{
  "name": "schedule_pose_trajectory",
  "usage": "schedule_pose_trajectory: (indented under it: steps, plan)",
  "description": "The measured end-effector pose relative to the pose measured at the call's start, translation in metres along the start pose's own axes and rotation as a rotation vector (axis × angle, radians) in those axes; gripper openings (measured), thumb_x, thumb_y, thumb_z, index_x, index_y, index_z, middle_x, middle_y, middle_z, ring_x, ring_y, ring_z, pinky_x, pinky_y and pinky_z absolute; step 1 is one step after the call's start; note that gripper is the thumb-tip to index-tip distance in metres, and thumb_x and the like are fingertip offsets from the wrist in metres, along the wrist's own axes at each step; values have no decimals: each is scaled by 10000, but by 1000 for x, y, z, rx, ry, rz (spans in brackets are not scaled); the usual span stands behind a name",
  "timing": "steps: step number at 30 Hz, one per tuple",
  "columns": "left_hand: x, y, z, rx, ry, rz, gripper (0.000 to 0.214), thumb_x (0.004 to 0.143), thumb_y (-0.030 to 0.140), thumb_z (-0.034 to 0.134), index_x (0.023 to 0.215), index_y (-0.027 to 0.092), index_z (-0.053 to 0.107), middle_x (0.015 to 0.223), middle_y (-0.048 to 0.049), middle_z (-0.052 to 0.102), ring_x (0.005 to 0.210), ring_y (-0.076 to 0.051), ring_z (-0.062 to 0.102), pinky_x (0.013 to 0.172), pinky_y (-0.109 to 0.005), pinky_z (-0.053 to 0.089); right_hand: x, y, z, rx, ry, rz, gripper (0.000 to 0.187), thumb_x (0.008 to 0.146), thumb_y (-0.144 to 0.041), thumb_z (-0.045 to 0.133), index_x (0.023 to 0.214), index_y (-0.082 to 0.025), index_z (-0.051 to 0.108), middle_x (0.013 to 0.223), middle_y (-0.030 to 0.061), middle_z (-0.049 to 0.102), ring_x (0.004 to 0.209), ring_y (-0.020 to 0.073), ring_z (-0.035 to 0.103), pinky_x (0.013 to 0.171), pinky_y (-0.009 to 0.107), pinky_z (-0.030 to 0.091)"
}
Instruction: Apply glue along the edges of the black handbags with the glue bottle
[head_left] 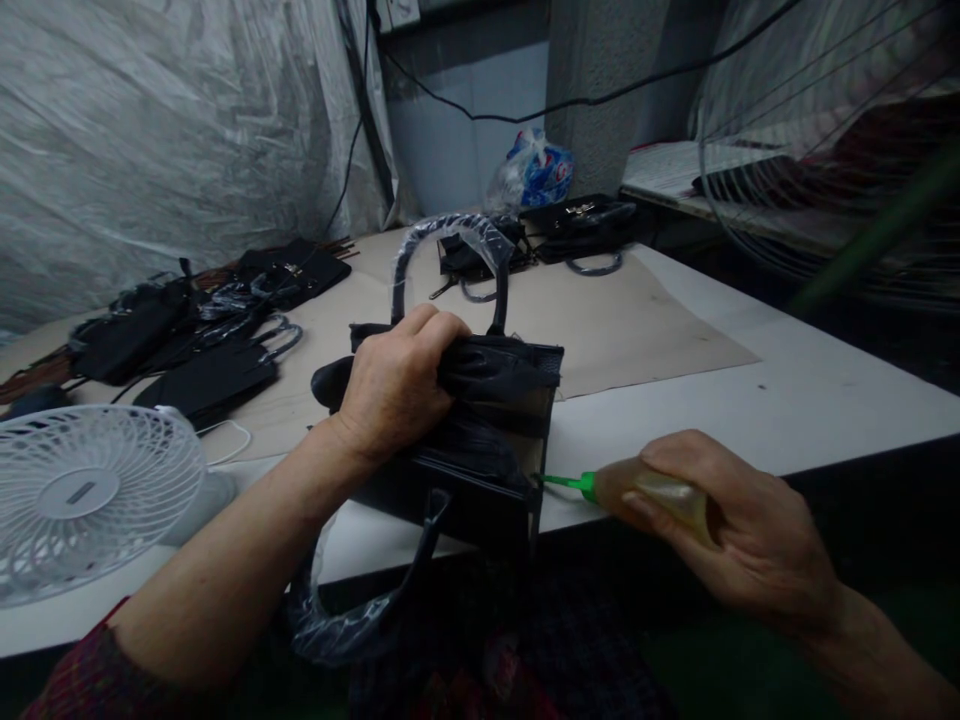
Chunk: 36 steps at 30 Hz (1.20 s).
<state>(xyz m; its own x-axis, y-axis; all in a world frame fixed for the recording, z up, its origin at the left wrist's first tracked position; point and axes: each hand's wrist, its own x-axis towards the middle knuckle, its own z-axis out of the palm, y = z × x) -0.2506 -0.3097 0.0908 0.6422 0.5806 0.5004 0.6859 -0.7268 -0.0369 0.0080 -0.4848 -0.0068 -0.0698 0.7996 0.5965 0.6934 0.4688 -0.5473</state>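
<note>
A black handbag [465, 500] lies at the table's front edge, its two handles wrapped in clear plastic. One handle [400, 270] stands up at the back; the other hangs over the edge toward me. My left hand [405, 380] grips the bag's top, fingers curled over the dark lining, with the fingertips partly hidden. In my right hand [720, 520] is a squeeze bottle [619, 488] of amber liquid, held on its side. Its thin green nozzle reaches the open side edge of the bag, at or very near the lining.
A white fan [90, 495] stands at the left. Several black bag pieces [202, 390] lie behind it, and more black bags [577, 225] sit at the back beside a plastic bag [536, 170]. A large wire fan guard [825, 200] is at the right. Brown paper [637, 320] covers part of the white table [847, 380].
</note>
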Motion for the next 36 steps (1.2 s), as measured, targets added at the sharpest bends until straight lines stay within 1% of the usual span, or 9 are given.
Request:
schedule_pose_trajectory:
  steps: [4, 7, 12, 16, 20, 24, 28, 31, 36]
  plan:
    - [0, 0, 0, 14, -1, -5, 215, 854, 217, 640, 1060, 237, 698, 1022, -51, 713, 867, -226, 688, 719, -319, 523, -8, 1, 1, 29, -36, -24, 156, 994, -263, 651, 1136, -268, 587, 947, 49, 661, 778, 202, 673, 614, 317, 576]
    - [0, 0, -1, 8, 8, 1, 219, 851, 219, 640, 1062, 231, 700, 1026, -51, 716, 860, -224, 688, 716, -314, 521, -11, 0, 1, 18, 7, -26, 169, 994, -261, 657, 1146, -263, 584, 971, 54, 660, 824, 207, 684, 644, 315, 583]
    - [-1, -1, 0, -8, 27, 19, 223, 828, 210, 641, 1042, 216, 703, 1012, -49, 716, 834, -217, 680, 710, -308, 518, -6, -5, -2, 26, -60, -10, 97, 1007, -288, 640, 1088, -247, 606, 915, 28, 665, 738, 169, 668, 597, 273, 562]
    - [-2, -1, 0, -15, 36, 28, 239, 816, 206, 647, 1048, 218, 703, 1008, -47, 714, 828, -217, 675, 705, -309, 514, -5, -7, -3, 2, -11, 3, 89, 992, -274, 657, 1068, -249, 617, 909, 24, 672, 734, 168, 667, 602, 271, 557]
    - [-3, -1, -1, -11, 31, 27, 247, 807, 191, 644, 1046, 222, 701, 1002, -42, 710, 836, -212, 677, 710, -302, 513, -7, -7, -3, 24, -60, 19, 71, 1007, -297, 637, 1061, -257, 614, 915, 20, 675, 727, 163, 670, 594, 263, 556]
    - [-4, -1, -1, -8, 51, 40, 221, 814, 221, 648, 1029, 222, 699, 986, -38, 709, 826, -212, 676, 689, -296, 508, -6, -7, -2, -12, -5, 71, 81, 989, -302, 655, 1044, -249, 630, 869, 8, 666, 680, 157, 653, 561, 262, 536]
    - [-4, 0, -1, -6, 59, 45, 222, 812, 216, 638, 1026, 225, 698, 976, -33, 710, 811, -203, 672, 672, -283, 500, -7, -8, -3, 18, -42, 68, 79, 983, -292, 657, 1046, -253, 631, 878, 7, 675, 688, 159, 660, 567, 263, 540]
    - [-5, 0, -2, -12, 60, 49, 234, 802, 202, 634, 1027, 225, 697, 980, -33, 710, 808, -203, 671, 667, -284, 499, -7, -8, -5, -1, -9, 44, 78, 990, -298, 653, 1047, -254, 622, 895, 18, 676, 701, 167, 665, 568, 270, 544]
    - [-6, 0, -2, -25, 68, 54, 238, 798, 188, 630, 1025, 224, 692, 975, -29, 706, 804, -201, 666, 668, -286, 499, -8, -7, -7, 12, -57, 61, 93, 996, -323, 647, 1067, -270, 619, 893, 14, 675, 698, 176, 665, 563, 286, 546]
